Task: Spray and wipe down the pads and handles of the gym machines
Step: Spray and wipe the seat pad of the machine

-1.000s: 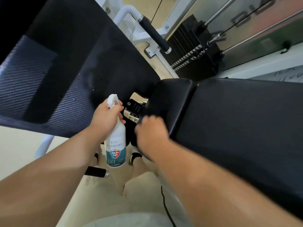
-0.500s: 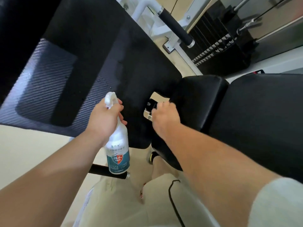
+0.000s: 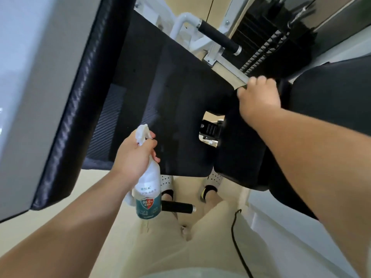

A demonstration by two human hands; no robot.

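Note:
My left hand point(image 3: 134, 157) grips a white spray bottle point(image 3: 148, 189) with a teal label, a finger on the trigger and the nozzle aimed at the large black back pad point(image 3: 180, 117). A faint mist hangs off the nozzle. My right hand point(image 3: 259, 99) sits at the far edge of the smaller black seat pad point(image 3: 241, 157), fingers curled round a dark cloth. Only a corner of that cloth point(image 3: 242, 88) shows by the thumb. A black foam handle point(image 3: 218, 38) juts out on a white frame behind the pads.
A second black pad point(image 3: 331, 101) lies to the right. The weight stack point(image 3: 267, 37) stands at the back. A short black grip point(image 3: 178, 207) sticks out low near my sandalled feet point(image 3: 210, 183). A black cord point(image 3: 234, 233) hangs over my trousers.
My right hand has slid up the seat pad from its near side to its far edge. The left hand keeps the bottle; my view has tilted down and to the left.

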